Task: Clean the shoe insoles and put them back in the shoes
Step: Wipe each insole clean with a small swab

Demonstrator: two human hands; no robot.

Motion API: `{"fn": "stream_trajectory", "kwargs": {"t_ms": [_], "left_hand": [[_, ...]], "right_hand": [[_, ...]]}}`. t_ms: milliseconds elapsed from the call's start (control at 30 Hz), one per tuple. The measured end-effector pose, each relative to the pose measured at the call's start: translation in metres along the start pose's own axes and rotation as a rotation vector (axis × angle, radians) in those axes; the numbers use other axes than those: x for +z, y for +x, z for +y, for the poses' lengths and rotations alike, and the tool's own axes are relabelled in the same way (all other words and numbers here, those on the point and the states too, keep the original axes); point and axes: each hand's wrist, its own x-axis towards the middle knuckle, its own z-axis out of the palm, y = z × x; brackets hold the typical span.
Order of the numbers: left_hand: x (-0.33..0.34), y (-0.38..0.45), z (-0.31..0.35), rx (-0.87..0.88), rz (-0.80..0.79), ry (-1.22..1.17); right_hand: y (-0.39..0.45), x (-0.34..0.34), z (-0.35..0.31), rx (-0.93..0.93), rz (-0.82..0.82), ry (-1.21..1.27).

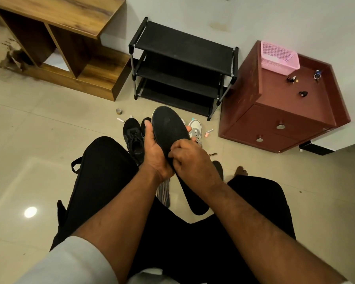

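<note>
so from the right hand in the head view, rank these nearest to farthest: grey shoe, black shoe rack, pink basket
From the right hand, which pinches the black insole's heel end:
1. Grey shoe, on the floor just beyond the hand.
2. Black shoe rack, farther ahead by the wall.
3. Pink basket, on the red cabinet, far right.

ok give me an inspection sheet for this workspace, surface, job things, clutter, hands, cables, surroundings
surface: pale tiled floor, glossy, with a light reflection.
job's things: black insole held up; black shoes and a white-grey shoe on the floor beyond; another dark insole and a striped one lie under the arms.
clutter: tape roll, small bottles near the shoes.
grippers: left hand grips the insole's edge; right hand pinches its heel end.
cables: nothing seen.
surroundings: empty black shoe rack, wooden shelf unit, red-brown cabinet bearing a pink basket.
</note>
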Motion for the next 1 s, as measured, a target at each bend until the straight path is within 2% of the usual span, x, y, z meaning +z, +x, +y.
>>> {"fn": "stream_trajectory", "kwargs": {"t_ms": [67, 233, 433, 500, 667, 767, 900, 1000], "left_hand": [[0.000, 0.000, 0.000, -0.002, 0.006, 0.002], [0.003, -0.002, 0.001, -0.041, -0.022, 0.029], [0.001, 0.002, 0.001, -0.002, -0.002, -0.029], [0.001, 0.002, 0.001, 0.002, -0.004, -0.024], [-0.002, 0.002, 0.002, -0.050, -0.053, -0.051], [-0.004, 0.004, 0.000, -0.048, -0.043, -0.038], [-0.003, 0.003, -0.001, -0.035, -0.013, -0.032], [-0.003, 0.002, 0.000, -0.032, -0.034, -0.054]], "right_hand": [[0.001, -0.001, 0.003, -0.004, 0.012, -0.001], [0.005, -0.011, 0.028, 0.185, 0.073, -0.038], [-0.005, 0.001, 0.001, -0.052, -0.034, 0.018], [0.000, 0.000, 0.005, -0.039, -0.022, 0.007], [0.012, -0.011, 0.029, 0.150, 0.066, -0.048], [0.011, -0.008, 0.017, 0.069, 0.056, -0.042], [0.007, -0.001, -0.010, -0.044, -0.056, 0.018], [0.013, -0.006, 0.006, -0.016, -0.005, 0.001]]}}
